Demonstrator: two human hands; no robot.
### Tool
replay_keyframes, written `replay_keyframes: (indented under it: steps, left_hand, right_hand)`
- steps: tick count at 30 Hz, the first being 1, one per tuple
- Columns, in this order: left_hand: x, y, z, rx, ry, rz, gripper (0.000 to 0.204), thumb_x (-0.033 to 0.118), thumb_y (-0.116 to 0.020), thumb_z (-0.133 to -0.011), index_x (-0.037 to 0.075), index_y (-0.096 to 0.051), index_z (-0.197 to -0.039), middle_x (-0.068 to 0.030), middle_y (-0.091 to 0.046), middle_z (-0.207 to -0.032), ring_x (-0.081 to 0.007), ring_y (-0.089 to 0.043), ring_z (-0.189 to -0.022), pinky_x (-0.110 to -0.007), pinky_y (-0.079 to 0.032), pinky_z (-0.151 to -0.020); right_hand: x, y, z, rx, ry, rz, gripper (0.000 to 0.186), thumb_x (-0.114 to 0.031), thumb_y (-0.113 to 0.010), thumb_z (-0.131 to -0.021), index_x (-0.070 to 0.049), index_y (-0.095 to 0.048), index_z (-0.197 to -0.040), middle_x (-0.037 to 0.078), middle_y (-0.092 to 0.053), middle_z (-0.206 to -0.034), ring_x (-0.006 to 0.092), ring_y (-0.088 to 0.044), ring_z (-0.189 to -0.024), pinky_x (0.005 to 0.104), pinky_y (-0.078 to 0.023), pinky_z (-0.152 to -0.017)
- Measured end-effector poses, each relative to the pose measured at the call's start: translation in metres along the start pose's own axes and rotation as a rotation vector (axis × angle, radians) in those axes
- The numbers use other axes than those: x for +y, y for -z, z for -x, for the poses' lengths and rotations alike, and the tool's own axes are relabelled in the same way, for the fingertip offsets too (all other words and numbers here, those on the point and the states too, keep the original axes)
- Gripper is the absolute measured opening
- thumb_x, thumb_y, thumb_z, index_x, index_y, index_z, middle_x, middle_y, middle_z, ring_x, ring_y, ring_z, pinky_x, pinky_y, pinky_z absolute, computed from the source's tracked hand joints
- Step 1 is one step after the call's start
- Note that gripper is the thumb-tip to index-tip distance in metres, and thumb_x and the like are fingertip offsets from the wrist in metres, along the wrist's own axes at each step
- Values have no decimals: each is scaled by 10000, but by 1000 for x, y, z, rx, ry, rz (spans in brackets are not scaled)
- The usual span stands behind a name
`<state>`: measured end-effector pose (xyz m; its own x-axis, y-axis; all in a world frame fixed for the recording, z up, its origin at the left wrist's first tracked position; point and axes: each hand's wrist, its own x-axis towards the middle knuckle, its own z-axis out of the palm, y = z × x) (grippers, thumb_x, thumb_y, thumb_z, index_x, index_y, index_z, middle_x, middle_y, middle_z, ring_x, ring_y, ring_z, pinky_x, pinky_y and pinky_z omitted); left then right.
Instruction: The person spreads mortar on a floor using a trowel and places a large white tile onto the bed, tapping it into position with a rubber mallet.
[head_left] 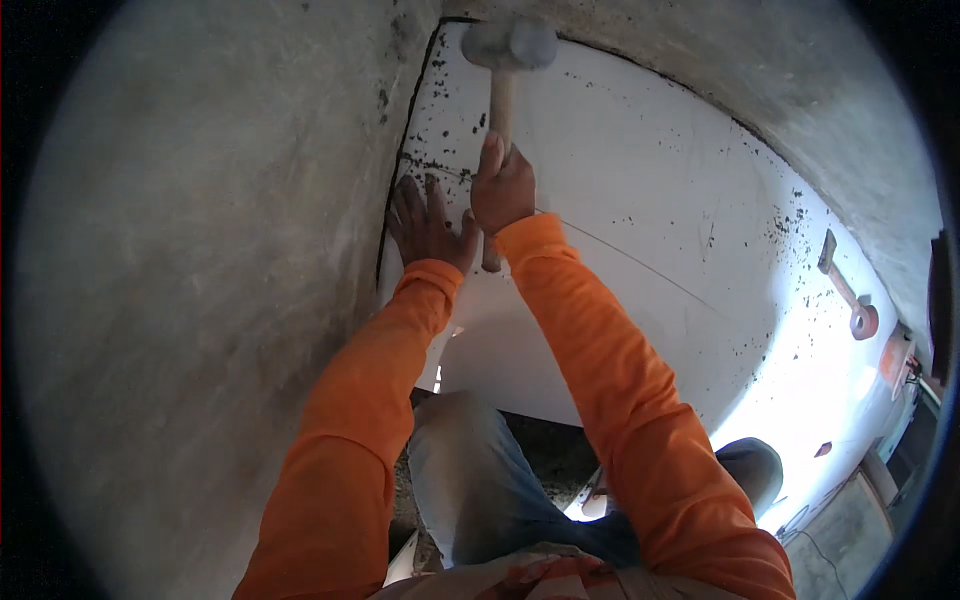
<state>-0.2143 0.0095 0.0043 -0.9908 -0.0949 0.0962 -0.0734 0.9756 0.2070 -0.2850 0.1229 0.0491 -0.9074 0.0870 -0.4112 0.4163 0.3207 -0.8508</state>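
A mallet with a grey head and a pale wooden handle (502,105) is in my right hand (504,190), whose fingers wrap round the handle. Its head, slightly blurred, is over the far left part of a white tiled floor (630,150). Beside it, my left hand (430,225) lies flat on a white tile with the fingers spread, close to the left wall. Dark crumbs are scattered on the tile around both hands. A thin joint line runs from near my hands toward the right.
Bare grey walls rise at the left (220,200) and far right (800,80). A hammer-like tool (845,275) and a roll of tape (864,322) lie on the tiles at right, near an orange container (895,358). A dark gap (550,450) opens by my knees.
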Motion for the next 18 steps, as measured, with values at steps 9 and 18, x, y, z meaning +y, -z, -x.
replay_keyframes:
  steps: [9, 18]
  left_hand:
    - [-3, -4, 4, 37, 10, 10, 724, 425, -554, -788, 52, -366, -1380, -254, -259, -1444, -400, -235, -1341, -554, -155, -1091]
    - [2, -4, 5, 10, 35, 12, 713, 436, -532, -804, 52, -368, -1382, -238, -260, -1452, -394, -219, -1350, -531, -133, -1104]
  right_hand:
    - [26, 14, -7, 36, 197, 197, 534, -411, -332, -964, 67, -548, -866, 303, -588, -795, 424, -597, -788, 475, -480, -723]
    - [19, 25, 31, -77, 132, 228, 511, -401, -361, -965, 68, -565, -978, 283, -610, -826, 450, -597, -843, 488, -480, -755]
